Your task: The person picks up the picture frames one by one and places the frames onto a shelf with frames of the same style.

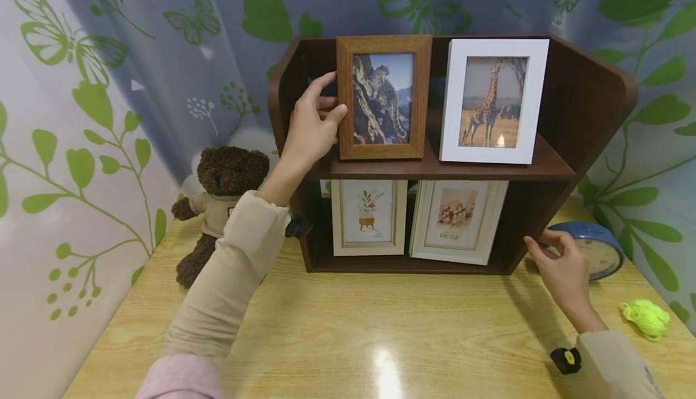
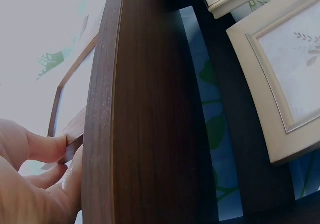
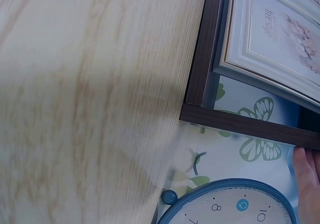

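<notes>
My left hand pinches the left edge of a brown wooden picture frame with a snow leopard photo. This frame leans upright on the upper level of a dark brown shelf. In the left wrist view, thumb and fingers close on the frame's edge beyond the shelf's side panel. To its right stands a white picture frame with a giraffe photo. My right hand is low at the shelf's right side; in the right wrist view its fingers touch the outer side panel.
Cream picture frames lean on the lower level. A blue round clock stands beside the shelf at right, with bright yellow yarn in front of it. A brown teddy bear sits left of the shelf on the wooden table.
</notes>
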### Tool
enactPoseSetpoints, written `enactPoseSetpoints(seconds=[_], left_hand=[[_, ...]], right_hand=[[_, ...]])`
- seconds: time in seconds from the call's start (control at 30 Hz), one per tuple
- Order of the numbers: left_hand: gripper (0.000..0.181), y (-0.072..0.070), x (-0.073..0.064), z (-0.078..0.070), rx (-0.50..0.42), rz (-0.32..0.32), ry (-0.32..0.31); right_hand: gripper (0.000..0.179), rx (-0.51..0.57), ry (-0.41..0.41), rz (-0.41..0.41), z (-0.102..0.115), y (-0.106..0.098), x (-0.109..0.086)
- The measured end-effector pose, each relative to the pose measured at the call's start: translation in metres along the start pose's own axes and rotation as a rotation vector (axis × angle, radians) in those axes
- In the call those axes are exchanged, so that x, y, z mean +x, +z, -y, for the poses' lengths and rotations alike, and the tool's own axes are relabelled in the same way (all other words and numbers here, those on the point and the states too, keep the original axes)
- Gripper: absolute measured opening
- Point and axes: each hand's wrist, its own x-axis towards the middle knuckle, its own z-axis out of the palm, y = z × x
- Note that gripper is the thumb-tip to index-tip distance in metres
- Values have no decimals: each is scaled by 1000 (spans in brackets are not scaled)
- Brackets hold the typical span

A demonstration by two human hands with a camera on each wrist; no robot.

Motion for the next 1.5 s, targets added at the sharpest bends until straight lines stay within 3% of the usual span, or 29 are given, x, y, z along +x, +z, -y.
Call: enactPoseSetpoints(seconds=[0.27,0.77,1.13,1.3,1.5], left_hand=[[55,0,8,-4,-19,20,-79],[56,1,8,-2,-8,73,-112],[59,-2,-13,-1,101,60,-33],[60,-4,-26,-3,77,73,-8],[53,-11,-45,-4,-24,85,68]], right_hand=[[16,0,-2,8,1,-1,3],[20,-7,0,17,0,-1,1],[15,0,-40,9,1,0,-2],[17,-2,-46,18,2,-1,-3],[13,10,-50,27,1,-2,-1]])
